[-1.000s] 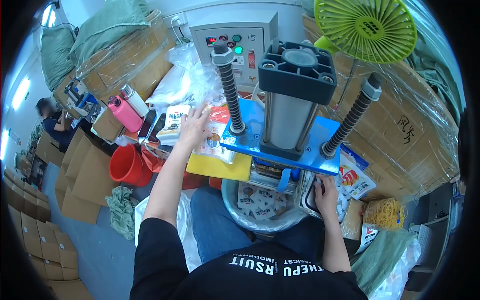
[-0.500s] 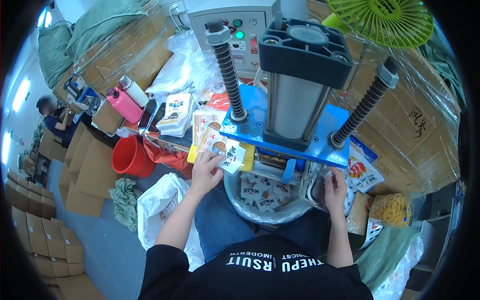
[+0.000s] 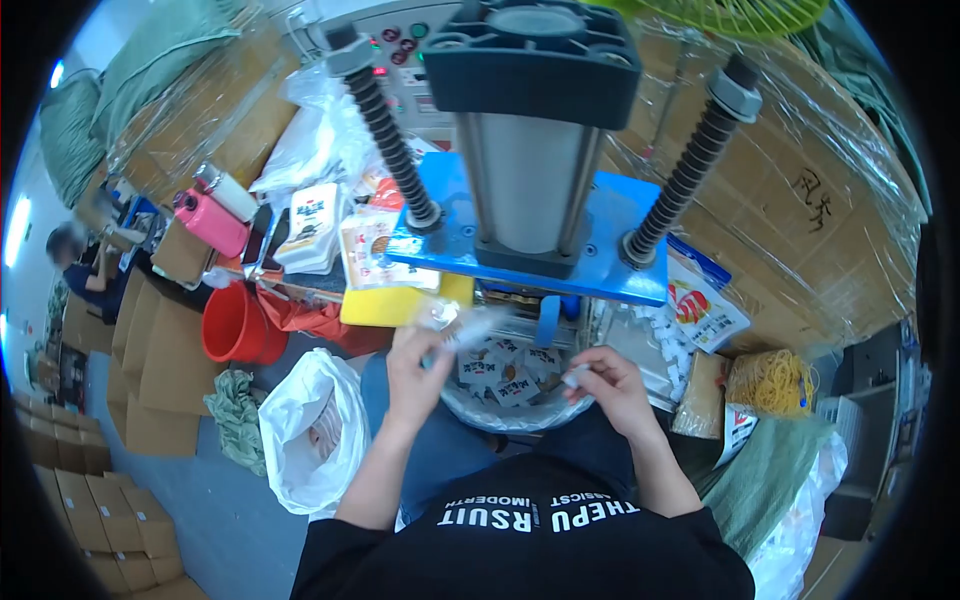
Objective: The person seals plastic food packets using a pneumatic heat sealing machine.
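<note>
My left hand (image 3: 415,372) is closed on a printed packet (image 3: 475,328), which is smeared by motion, in front of the yellow block (image 3: 375,306). Between the fingertips of my right hand (image 3: 618,388) is a small white piece (image 3: 576,377), over the right rim of the tub. The tub (image 3: 520,424) is lined with clear plastic and holds several printed packets (image 3: 519,386). Above it stands the press with its blue plate (image 3: 620,235). To the right of the press, small white pieces (image 3: 672,345) lie in a metal tray.
A white bag (image 3: 285,450) and a red bucket (image 3: 240,325) stand at the left. Stacked white packets (image 3: 312,228) and a pink bottle (image 3: 212,222) are behind. Yellow bands (image 3: 768,383) lie at the right. A person (image 3: 85,270) sits far left.
My left hand has lifted the packet off the yellow block. My right hand has moved from the metal tray to the tub's rim with a small white piece. The view has shifted.
</note>
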Demonstrator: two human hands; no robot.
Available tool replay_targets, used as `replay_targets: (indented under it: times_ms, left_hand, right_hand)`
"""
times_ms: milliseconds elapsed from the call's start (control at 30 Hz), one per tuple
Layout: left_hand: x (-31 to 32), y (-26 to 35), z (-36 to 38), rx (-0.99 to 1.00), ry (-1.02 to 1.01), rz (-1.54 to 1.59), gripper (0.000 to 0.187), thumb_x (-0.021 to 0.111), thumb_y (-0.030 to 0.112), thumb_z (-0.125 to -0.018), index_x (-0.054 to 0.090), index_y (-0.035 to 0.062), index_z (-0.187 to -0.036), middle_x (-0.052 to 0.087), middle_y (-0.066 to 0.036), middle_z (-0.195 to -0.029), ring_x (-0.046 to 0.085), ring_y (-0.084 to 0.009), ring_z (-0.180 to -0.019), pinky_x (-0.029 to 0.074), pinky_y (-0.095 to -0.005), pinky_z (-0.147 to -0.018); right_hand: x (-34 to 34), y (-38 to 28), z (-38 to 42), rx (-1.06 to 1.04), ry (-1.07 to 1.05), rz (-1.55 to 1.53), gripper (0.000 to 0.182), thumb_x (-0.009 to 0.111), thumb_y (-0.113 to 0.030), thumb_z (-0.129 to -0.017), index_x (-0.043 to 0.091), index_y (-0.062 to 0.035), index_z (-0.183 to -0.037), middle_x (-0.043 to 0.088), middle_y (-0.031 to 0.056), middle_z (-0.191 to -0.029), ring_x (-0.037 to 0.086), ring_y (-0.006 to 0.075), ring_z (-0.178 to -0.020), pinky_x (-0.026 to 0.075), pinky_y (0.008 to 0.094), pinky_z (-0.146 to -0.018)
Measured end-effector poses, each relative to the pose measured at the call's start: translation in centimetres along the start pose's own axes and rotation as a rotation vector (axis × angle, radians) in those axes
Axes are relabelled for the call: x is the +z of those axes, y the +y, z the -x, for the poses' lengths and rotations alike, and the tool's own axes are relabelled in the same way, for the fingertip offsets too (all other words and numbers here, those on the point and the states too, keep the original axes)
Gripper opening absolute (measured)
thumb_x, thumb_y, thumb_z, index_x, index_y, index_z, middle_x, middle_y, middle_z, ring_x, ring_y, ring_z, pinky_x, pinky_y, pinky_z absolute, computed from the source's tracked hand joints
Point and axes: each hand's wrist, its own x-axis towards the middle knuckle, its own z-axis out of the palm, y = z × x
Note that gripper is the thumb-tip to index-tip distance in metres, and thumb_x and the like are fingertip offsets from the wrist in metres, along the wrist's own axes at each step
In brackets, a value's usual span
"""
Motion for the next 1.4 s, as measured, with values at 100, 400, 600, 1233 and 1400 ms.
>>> replay_targets:
  times_ms: [100, 400, 600, 1233, 1400]
  left_hand:
    - [1.1, 2.3, 2.0, -0.024, -0.107, 0.069, 0.016, 0.067, -0.001, -0.068, 0.066, 0.0007, -0.084, 0.061, -0.007, -0.078, 0.054, -0.0219, -0.074, 0.045, -0.0315, -0.067]
    - [1.0, 3.6, 2.6, -0.244, -0.479, 0.369, 0.009, 0.073, 0.007, -0.079, 0.07, -0.0002, -0.084, 0.063, -0.004, -0.078, 0.052, -0.0123, -0.072, 0.042, -0.0252, -0.064]
    - [3.2, 2.7, 4.6, -0.718, -0.541, 0.756, 0.016, 0.069, 0.012, -0.088, 0.07, -0.0039, -0.092, 0.068, -0.003, -0.084, 0.058, -0.0054, -0.073, 0.046, -0.0221, -0.065]
    - [3.5, -1.2, -2.0, -0.591, -0.305, 0.25, 0.02, 0.069, 0.014, -0.088, 0.069, -0.0029, -0.099, 0.07, -0.009, -0.091, 0.065, -0.0131, -0.08, 0.05, -0.0272, -0.073]
    - [-2.1, -7.4, -5.7, 0.116, -0.176, -0.538, 0.049, 0.071, 0.023, -0.079, 0.058, 0.0066, -0.123, 0.057, -0.016, -0.128, 0.049, -0.0361, -0.122, 0.037, -0.0444, -0.103]
  right_hand:
    - [0.9, -2.9, -0.6, -0.017, -0.032, 0.239, 0.024, 0.061, -0.004, -0.091, 0.058, 0.0004, -0.114, 0.064, 0.0089, -0.091, 0.064, 0.0154, -0.077, 0.052, 0.026, -0.07]
    - [2.0, -5.2, -1.9, -0.458, -0.209, 0.788, 0.031, 0.064, -0.009, -0.087, 0.063, -0.0024, -0.118, 0.065, 0.009, -0.095, 0.06, 0.0176, -0.084, 0.048, 0.0307, -0.077]
    - [2.3, -2.1, -1.0, -0.136, 0.085, 0.473, 0.036, 0.061, -0.008, -0.09, 0.056, -0.0027, -0.126, 0.064, 0.0081, -0.103, 0.058, 0.0112, -0.081, 0.048, 0.0259, -0.073]
    - [-4.4, 0.0, -2.6, -0.268, 0.404, 1.275, 0.03, 0.068, -0.008, -0.082, 0.06, -0.0028, -0.111, 0.052, 0.0187, -0.114, 0.06, 0.0411, -0.092, 0.05, 0.0444, -0.075]
    - [-4.1, -0.2, -1.5, -0.31, 0.377, 1.235, 0.025, 0.068, -0.006, -0.081, 0.062, -0.0022, -0.105, 0.054, 0.0157, -0.106, 0.061, 0.0381, -0.09, 0.05, 0.043, -0.075]
